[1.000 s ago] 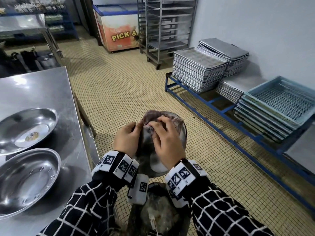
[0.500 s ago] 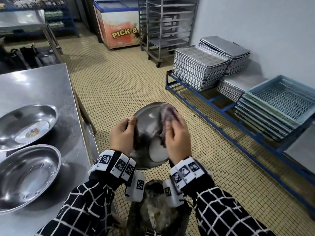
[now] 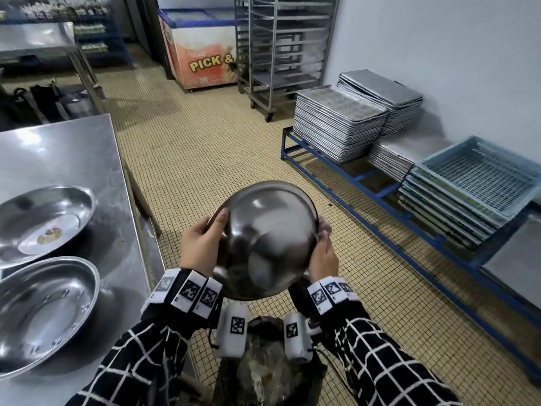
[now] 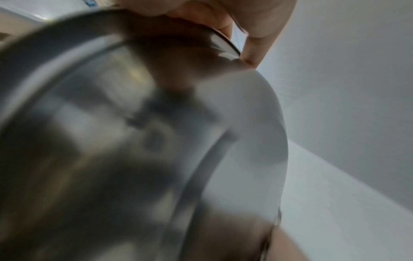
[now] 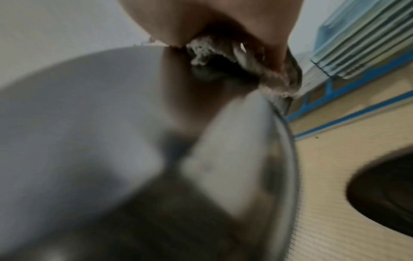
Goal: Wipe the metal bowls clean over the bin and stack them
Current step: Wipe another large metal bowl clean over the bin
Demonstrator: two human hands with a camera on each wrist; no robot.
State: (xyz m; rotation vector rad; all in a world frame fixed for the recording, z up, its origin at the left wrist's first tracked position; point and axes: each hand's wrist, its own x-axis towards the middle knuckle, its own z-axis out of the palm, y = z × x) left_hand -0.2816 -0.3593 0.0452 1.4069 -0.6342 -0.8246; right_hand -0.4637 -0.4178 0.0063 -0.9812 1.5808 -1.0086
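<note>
Above the bin (image 3: 263, 373), off the counter's (image 3: 73, 159) right edge, the left hand (image 3: 202, 247) and right hand (image 3: 322, 256) clamp opposite rims of the upturned metal bowl (image 3: 269, 238), the right also pinching a rag (image 5: 225, 58); light, rigid and probably slick, it is best gripped by its rolled rim.

I see the bowl (image 3: 270, 238) turned base-up toward me above the bin (image 3: 272, 373), my left hand (image 3: 202, 247) gripping its left rim, my right hand (image 3: 322, 254) its right rim, with two more bowls (image 3: 44, 312) on the steel table (image 3: 67, 153) at left.
</note>
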